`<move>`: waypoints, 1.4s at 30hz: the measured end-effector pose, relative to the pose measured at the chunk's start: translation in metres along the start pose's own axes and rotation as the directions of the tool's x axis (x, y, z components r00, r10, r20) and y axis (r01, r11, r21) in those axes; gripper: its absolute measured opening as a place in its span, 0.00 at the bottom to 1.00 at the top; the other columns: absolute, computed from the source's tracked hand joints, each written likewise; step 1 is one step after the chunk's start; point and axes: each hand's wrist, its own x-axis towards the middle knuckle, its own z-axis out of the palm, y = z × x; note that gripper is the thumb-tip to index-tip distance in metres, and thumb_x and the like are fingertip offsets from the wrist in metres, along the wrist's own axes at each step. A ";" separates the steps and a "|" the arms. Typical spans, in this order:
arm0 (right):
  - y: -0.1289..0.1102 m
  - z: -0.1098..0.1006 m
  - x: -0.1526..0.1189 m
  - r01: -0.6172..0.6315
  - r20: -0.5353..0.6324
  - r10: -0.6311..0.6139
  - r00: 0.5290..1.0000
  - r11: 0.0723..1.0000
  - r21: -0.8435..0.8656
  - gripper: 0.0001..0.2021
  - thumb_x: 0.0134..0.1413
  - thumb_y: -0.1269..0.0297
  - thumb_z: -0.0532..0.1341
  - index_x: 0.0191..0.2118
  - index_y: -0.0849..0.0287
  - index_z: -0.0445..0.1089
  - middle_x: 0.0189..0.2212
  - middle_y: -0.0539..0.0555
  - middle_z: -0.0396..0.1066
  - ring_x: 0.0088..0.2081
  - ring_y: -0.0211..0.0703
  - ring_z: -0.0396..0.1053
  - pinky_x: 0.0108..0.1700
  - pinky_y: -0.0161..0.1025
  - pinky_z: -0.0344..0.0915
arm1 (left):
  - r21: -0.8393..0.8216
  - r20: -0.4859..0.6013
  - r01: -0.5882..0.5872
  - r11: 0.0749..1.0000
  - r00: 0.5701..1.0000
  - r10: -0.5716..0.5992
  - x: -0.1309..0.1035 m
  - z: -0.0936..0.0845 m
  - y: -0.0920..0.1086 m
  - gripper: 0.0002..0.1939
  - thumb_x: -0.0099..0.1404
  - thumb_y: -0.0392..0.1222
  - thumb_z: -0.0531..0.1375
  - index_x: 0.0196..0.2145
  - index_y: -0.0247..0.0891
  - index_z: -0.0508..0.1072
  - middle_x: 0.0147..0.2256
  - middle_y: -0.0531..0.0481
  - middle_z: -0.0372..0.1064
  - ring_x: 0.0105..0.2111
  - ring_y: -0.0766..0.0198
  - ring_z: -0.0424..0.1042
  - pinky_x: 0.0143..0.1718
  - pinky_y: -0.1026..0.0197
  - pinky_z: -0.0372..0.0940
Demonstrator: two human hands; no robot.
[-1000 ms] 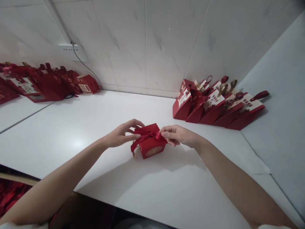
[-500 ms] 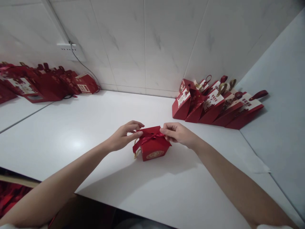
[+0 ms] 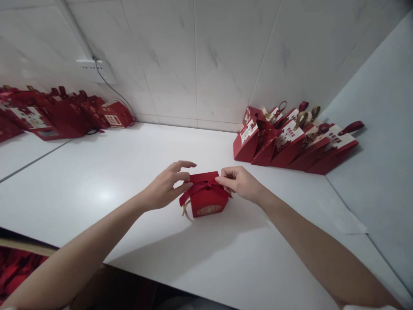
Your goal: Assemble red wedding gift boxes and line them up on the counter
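Left-hand group of red gift boxes (image 3: pixel 66 116) runs off the left edge; those at the back mostly hidden by nearer ones. Lettering on the right-hand gift boxes (image 3: pixel 287 140) too small to read. Red items (image 3: pixel 16 269) at lower left cropped, blurred, kind unclear. Both forearms cut off low in frame.

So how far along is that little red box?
The box looks folded into shape, with ribbon crossing its top. In hand is the ribbon: the right hand seems to pinch it, the left hand is at its other side. Its ends hang loose, so perhaps only adjusting is left.
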 end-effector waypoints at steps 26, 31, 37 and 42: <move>0.010 0.015 0.003 -0.002 0.053 -0.008 0.999 0.982 0.188 0.22 0.54 0.46 0.63 0.23 0.58 0.59 0.17 0.43 0.55 0.20 0.31 0.50 0.24 0.34 0.46 | -0.336 -0.141 0.131 0.933 0.972 -0.188 0.008 0.042 0.021 0.02 0.59 0.35 0.58 0.30 0.37 0.72 0.52 0.44 0.65 0.48 0.56 0.70 0.49 0.53 0.67; 0.016 0.016 0.005 -0.031 0.102 0.004 0.995 0.965 0.259 0.22 0.55 0.46 0.62 0.22 0.57 0.59 0.15 0.42 0.53 0.19 0.31 0.48 0.23 0.34 0.45 | -0.346 -0.129 0.140 0.928 0.972 -0.194 0.011 0.043 0.019 0.03 0.57 0.34 0.57 0.28 0.37 0.71 0.53 0.45 0.65 0.47 0.57 0.71 0.48 0.54 0.67; 0.020 0.018 0.008 -0.036 0.091 0.009 0.996 0.953 0.300 0.23 0.54 0.46 0.63 0.22 0.57 0.58 0.15 0.42 0.52 0.18 0.30 0.46 0.23 0.35 0.42 | -0.350 -0.123 0.147 0.925 0.972 -0.201 0.011 0.042 0.017 0.03 0.57 0.35 0.57 0.28 0.37 0.70 0.52 0.45 0.64 0.47 0.57 0.70 0.48 0.54 0.66; 0.021 0.019 0.009 0.007 0.059 -0.024 0.998 0.965 0.264 0.23 0.54 0.46 0.63 0.21 0.58 0.58 0.18 0.43 0.53 0.21 0.31 0.48 0.25 0.35 0.45 | -0.354 -0.111 0.151 0.923 0.973 -0.202 0.011 0.043 0.016 0.02 0.56 0.35 0.57 0.28 0.37 0.71 0.52 0.45 0.63 0.45 0.57 0.70 0.47 0.53 0.66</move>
